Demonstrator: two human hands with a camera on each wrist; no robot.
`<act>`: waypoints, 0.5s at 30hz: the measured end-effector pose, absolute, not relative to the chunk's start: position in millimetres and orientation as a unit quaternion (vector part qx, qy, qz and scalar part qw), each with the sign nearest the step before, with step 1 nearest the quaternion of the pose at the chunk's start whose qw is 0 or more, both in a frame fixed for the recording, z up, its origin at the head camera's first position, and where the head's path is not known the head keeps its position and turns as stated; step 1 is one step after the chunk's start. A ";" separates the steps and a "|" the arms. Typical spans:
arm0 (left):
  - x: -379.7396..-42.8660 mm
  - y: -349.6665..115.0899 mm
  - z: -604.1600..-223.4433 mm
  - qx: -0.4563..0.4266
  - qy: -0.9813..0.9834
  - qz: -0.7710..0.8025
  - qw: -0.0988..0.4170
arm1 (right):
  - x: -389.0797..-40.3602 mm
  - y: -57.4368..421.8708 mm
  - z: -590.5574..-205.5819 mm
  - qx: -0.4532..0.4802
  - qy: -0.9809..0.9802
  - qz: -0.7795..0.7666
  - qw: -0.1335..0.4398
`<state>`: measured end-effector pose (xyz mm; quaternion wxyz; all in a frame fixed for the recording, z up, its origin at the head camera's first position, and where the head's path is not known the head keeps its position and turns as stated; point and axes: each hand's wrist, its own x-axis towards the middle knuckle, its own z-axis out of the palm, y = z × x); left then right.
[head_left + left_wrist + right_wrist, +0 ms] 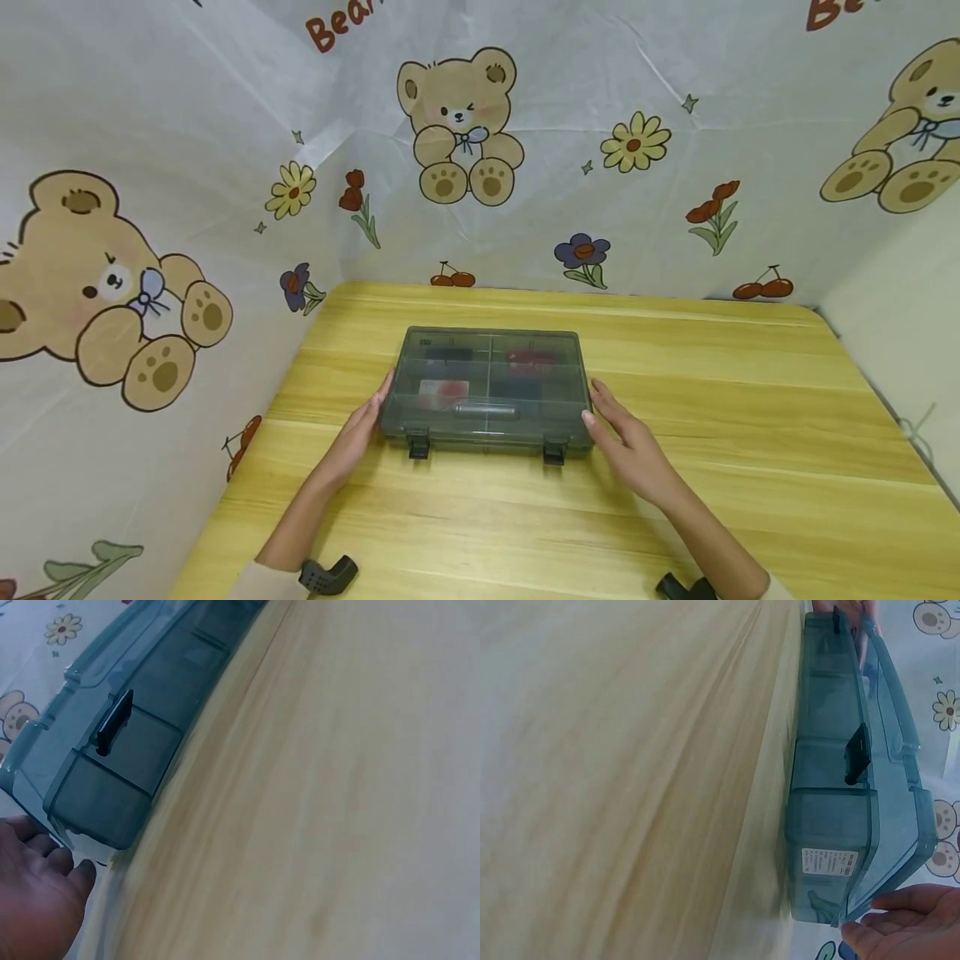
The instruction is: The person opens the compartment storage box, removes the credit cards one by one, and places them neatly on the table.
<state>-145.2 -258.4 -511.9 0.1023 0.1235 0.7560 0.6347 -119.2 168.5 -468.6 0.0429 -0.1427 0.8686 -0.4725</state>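
A translucent grey-green storage box (487, 425) with inner dividers lies flat on the table. Its two black latches (418, 444) hang away from the front. In the right wrist view the lid (896, 840) stands at a slight angle off the base. At the box's left side, my left hand (360, 433) holds the lid's edge; its curled fingers show near the corner in the left wrist view. My right hand (630, 446) grips the lid's right edge, thumb near the front corner and fingers along the side. Flat cards, one with red and white print (444, 394), show through the lid.
The wood-grain table (735, 400) extends around the box on all sides. A white cloth printed with bears (465, 125) and flowers hangs behind and to the left. A thin pale cord (918, 437) hangs beside the right table edge. A label (829, 862) sits on the box's end.
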 end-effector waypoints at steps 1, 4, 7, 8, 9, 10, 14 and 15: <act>-144.3 -257.7 -511.2 0.123 0.754 0.637 0.101 | -119.4 169.7 -468.2 -0.145 0.865 -0.478 0.042; -141.7 -256.1 -508.9 0.127 0.747 0.645 0.099 | -120.9 173.9 -467.1 -0.153 0.853 -0.497 0.039; -140.1 -255.2 -506.2 0.136 0.734 0.659 0.096 | -122.8 178.2 -466.1 -0.165 0.844 -0.509 0.035; -139.9 -255.1 -505.3 0.141 0.729 0.663 0.095 | -123.3 179.3 -465.7 -0.170 0.840 -0.514 0.032; -139.9 -255.0 -504.2 0.146 0.723 0.668 0.093 | -123.9 180.5 -465.2 -0.176 0.838 -0.516 0.027; -140.1 -254.8 -503.1 0.152 0.719 0.672 0.090 | -124.6 181.5 -464.6 -0.181 0.836 -0.518 0.024; -141.7 -253.8 -497.3 0.161 0.712 0.679 0.079 | -127.8 184.6 -460.7 -0.188 0.829 -0.526 0.019; -142.4 -253.4 -495.6 0.161 0.710 0.681 0.077 | -128.7 185.2 -459.7 -0.187 0.828 -0.528 0.021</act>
